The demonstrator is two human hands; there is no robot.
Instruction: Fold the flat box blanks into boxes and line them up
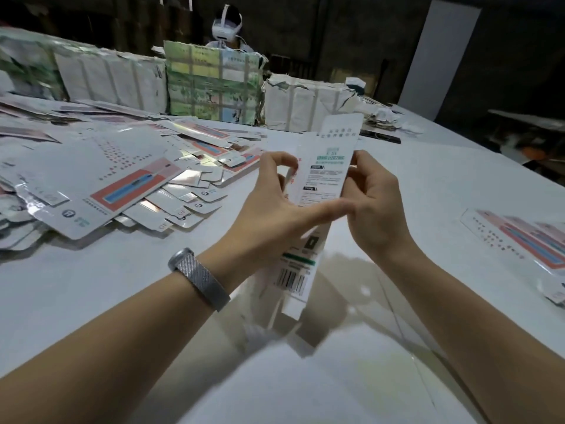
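A long, narrow white box blank (328,166) with teal print and a barcode near its lower end stands tilted above the white table (428,185). My left hand (275,203) grips its left edge, fingers curled round the side panel and thumb lying across the front. My right hand (370,200) holds the right edge with curled fingers. A spread pile of flat blanks (122,179) with red and blue pictures covers the table to the left. Folded boxes (519,237) lie side by side at the right edge.
Wrapped bundles of stock (211,84) stand in a row along the table's far side. Behind them sits a person (227,29) wearing a white headset. Scraps of torn paper (385,117) lie at the far right. A grey band sits on my left wrist.
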